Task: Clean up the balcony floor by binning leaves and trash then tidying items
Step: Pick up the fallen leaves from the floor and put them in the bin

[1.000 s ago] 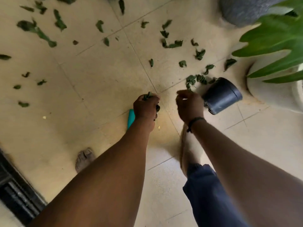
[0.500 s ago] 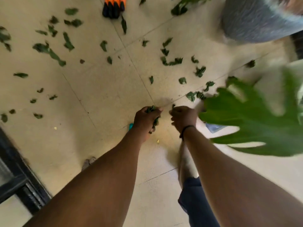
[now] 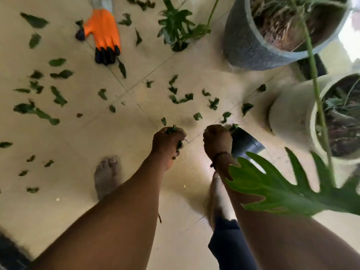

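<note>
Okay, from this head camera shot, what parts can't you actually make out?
- Black pot: its mouth is hidden behind the right hand, so its contents cannot be told.
- Right hand: its fingers point away from the camera, so whether it holds anything is unclear.
- Right forearm: partly covered by the big leaf.
- Orange glove: its cuff is cut off by the top edge.
- Grey planter: cut off by the top edge and blurred.
- Left hand: its grip hides how many leaves it holds.

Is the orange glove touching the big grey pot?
Apart. The head view shows the orange glove lying on the floor tiles, with bare tile and a small green plant between it and the grey pot.
</note>
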